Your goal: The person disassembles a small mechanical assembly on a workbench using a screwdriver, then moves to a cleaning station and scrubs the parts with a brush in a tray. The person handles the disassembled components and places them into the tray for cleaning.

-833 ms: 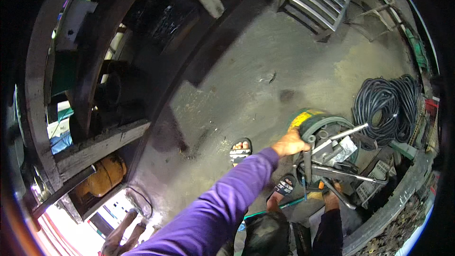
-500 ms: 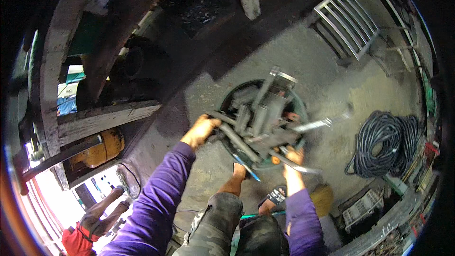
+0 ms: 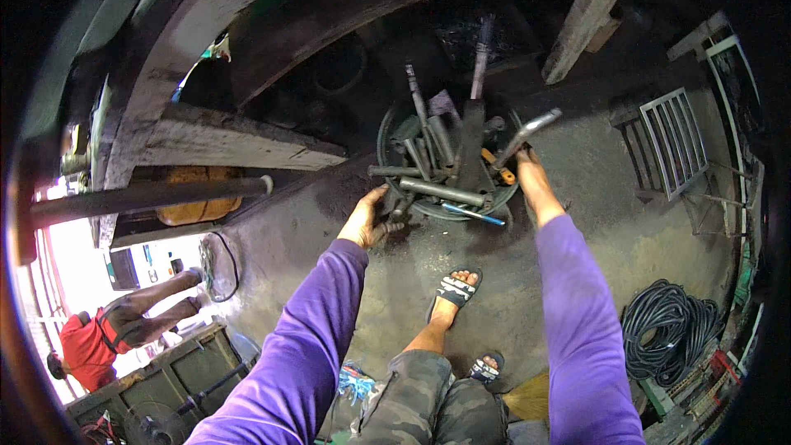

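A round dark green basin (image 3: 384,142) stands ahead of my feet on the concrete floor, heaped with metal tubes, bars and tools. My left hand (image 3: 367,218) is at its near left side, thumb and fingers apart, close to the end of a grey metal tube (image 3: 445,191). At the right rim, my right hand (image 3: 530,166) is closed on the basin's edge, its fingertips partly hidden. Beside it a shiny metal bar (image 3: 531,130) sticks out over the rim. An orange-handled tool (image 3: 499,166) and a blue pen-like stick (image 3: 474,213) lie among the pieces.
A wooden frame (image 3: 239,142) and a dark pipe (image 3: 156,199) jut in from the left. A slatted metal rack (image 3: 676,144) and a coiled black hose (image 3: 669,330) lie on the right. Another person in red (image 3: 89,350) is at the far left.
The basin now lies farther ahead of my feet, and my arms reach out straighter. My left hand's fingers have come apart at the rim. The view has swung round.
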A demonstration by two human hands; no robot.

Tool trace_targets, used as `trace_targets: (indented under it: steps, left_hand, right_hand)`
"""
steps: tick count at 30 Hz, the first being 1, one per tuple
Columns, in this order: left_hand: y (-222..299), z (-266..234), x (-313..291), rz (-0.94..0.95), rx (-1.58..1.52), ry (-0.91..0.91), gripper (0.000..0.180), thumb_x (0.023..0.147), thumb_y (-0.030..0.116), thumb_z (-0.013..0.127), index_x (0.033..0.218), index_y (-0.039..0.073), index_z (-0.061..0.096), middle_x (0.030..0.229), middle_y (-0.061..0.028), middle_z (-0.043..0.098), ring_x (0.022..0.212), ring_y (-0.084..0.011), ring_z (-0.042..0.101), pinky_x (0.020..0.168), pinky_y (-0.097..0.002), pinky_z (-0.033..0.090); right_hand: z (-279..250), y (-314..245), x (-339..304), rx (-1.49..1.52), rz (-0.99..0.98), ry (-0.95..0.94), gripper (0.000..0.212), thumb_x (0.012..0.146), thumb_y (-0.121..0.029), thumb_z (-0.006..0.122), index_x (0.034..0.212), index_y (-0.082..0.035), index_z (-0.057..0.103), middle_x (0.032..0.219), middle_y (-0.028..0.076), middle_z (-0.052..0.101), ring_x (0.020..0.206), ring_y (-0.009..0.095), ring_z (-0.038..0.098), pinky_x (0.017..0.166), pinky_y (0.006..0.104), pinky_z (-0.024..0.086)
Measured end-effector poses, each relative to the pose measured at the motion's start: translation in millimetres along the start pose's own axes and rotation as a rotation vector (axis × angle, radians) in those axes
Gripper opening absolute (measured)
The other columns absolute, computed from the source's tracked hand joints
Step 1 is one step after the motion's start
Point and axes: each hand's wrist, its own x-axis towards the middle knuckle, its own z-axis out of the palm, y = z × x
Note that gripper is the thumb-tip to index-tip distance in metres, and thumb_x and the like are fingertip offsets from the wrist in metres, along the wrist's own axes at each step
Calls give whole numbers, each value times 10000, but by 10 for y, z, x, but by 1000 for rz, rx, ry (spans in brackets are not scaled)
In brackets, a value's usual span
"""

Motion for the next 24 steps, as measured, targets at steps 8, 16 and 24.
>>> trace_targets:
  steps: [8,16,24]
  left_hand:
    - [-1995,-1849,-2232,94,1276,199,630,876,371,722,1312,-79,650,1260,-293,707,1205,-392,679,1015,-450,544]
    - [-3122,-2203,-5935,90,967,614,590,802,185,840,1308,-45,643,1169,-231,650,1084,-343,699,992,-408,545]
    - [-466,-1325,-8287,1397,187,779,596,820,63,719,1375,-12,514,1283,-129,587,1189,-232,603,1055,-384,508]
  right_hand:
    - [-852,1750,-3135,-362,359,137,739,982,-284,726,1510,139,430,1522,360,494,1466,436,460,1226,461,356]
    - [-1471,221,-5635,-407,-105,-42,231,910,35,619,1137,20,651,853,44,615,727,126,589,655,303,511]
    - [-382,-4029,-6777,-123,-815,-220,231,860,61,568,1074,13,642,939,55,619,838,132,581,761,272,489]
